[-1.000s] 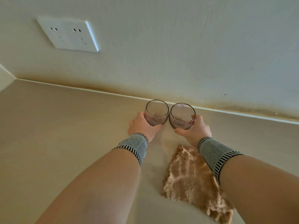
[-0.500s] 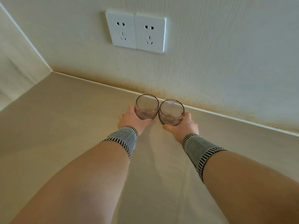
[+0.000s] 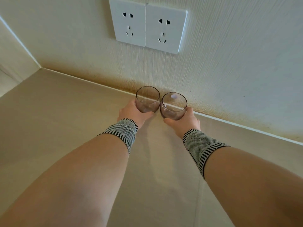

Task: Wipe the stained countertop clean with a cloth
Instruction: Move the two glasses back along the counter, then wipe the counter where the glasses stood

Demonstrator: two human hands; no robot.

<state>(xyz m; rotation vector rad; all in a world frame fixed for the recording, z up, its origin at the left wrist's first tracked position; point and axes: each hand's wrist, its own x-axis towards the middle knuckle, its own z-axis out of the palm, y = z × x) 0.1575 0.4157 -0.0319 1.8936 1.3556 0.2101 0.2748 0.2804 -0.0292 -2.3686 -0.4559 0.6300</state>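
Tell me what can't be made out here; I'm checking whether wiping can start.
Head view only:
- Cloth: not in frame.
- Countertop: the forearms cover its near middle.
- Left hand and right hand: fingers hidden behind the left glass and right glass.
- Stains: none clearly distinguishable.

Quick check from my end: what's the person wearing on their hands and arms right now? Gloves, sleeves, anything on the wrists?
No gloves and no sleeves: both forearms are bare. Each wrist carries a snug knitted band, the left wristband and the right wristband, in a fine black-and-white weave with a bolder black-and-white striped edge on the forearm side. The left hand and right hand show no rings or watch.
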